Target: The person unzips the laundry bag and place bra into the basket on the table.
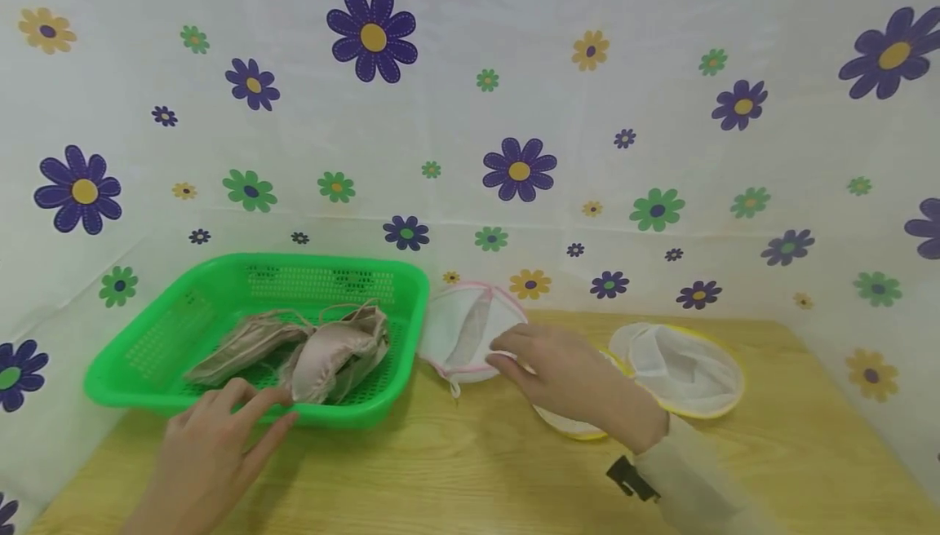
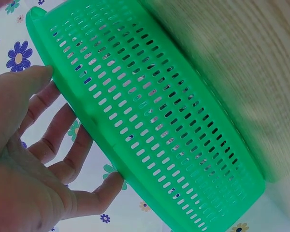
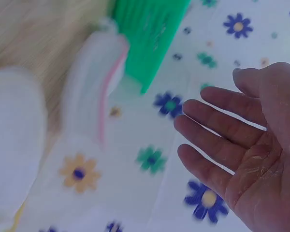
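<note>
A green plastic basket (image 1: pixel 400 331) stands at the left, holding beige satin bras (image 1: pixel 330 360) with thin straps. My left hand (image 1: pixel 213 437) holds its near rim, thumb outside and fingers over the edge; in the left wrist view the rim (image 2: pixel 82 108) runs past the fingertips. Right of the basket lies a white mesh laundry bag (image 1: pixel 433 327) with pink piping. Over its right side reaches my right hand (image 1: pixel 561 372), which in the right wrist view shows an empty palm and extended fingers (image 3: pixel 217 137), apart from the blurred pink-edged bag (image 3: pixel 84 92).
Two white mesh bags with yellow edging lie at the right: one (image 1: pixel 705 376) in plain sight, the other (image 1: pixel 569 425) partly under my right forearm. They rest on a wood-grain table (image 1: pixel 455 470). A white flower-printed sheet (image 1: pixel 455 127) hangs behind and along the sides.
</note>
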Motion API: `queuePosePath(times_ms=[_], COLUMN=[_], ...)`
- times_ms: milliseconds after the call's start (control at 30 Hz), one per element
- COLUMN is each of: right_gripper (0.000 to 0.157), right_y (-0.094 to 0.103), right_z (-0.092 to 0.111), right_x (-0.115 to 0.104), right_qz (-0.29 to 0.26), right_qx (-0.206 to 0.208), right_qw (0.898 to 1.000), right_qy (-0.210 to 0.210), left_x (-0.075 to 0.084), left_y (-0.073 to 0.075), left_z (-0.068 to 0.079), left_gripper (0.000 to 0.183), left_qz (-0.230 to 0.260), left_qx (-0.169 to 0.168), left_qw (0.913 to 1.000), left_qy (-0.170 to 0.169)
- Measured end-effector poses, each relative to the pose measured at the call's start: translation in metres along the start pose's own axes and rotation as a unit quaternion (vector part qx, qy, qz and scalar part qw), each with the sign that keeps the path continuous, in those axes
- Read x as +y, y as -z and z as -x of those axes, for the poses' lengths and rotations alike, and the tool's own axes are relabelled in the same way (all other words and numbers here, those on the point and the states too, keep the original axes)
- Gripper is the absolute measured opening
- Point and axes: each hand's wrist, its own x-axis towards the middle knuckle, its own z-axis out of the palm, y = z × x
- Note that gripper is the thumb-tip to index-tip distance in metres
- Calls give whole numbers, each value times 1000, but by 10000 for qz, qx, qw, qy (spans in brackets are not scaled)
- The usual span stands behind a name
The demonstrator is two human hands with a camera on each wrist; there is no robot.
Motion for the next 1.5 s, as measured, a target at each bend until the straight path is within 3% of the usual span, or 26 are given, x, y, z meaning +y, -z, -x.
queuePosePath(times_ms=[233, 367, 500, 633, 767, 933, 1267, 1500], right_gripper=[20, 21, 23, 28, 30, 29, 28, 25], right_y=[6, 4, -2, -10, -17, -23, -15, -7], right_z=[57, 83, 103, 116, 128, 143, 173, 182], right_x=[54, 72, 81, 86, 93, 110, 156, 168], right_qz=[551, 761, 983, 1015, 603, 312, 257, 264], right_qx=[-212, -381, -398, -446, -742, -1021, -891, -855], right_qw=[9915, 9857, 9824, 9817, 9826, 9757, 9666, 9638], right_qy=[-1161, -1457, -1539, -1546, -1592, -1915, -2390, -2511], left_x=[-1, -1, 0, -1, -1, -2, -1, -1], left_y=[0, -1, 0, 1, 1, 0, 0, -1], left_z=[1, 1, 1, 0, 1, 3, 3, 1], left_gripper=[38, 50, 47, 39, 34, 30, 23, 21], left_qz=[-55, -61, -39, -33, -26, -20, -5, -50], left_qx=[-17, 63, 68, 36, 16, -36, -109, -193], left_qw=[10000, 9999, 10000, 10000, 10000, 10000, 9998, 9997], left_qy=[-25, -78, -31, 13, 53, 61, 181, 166])
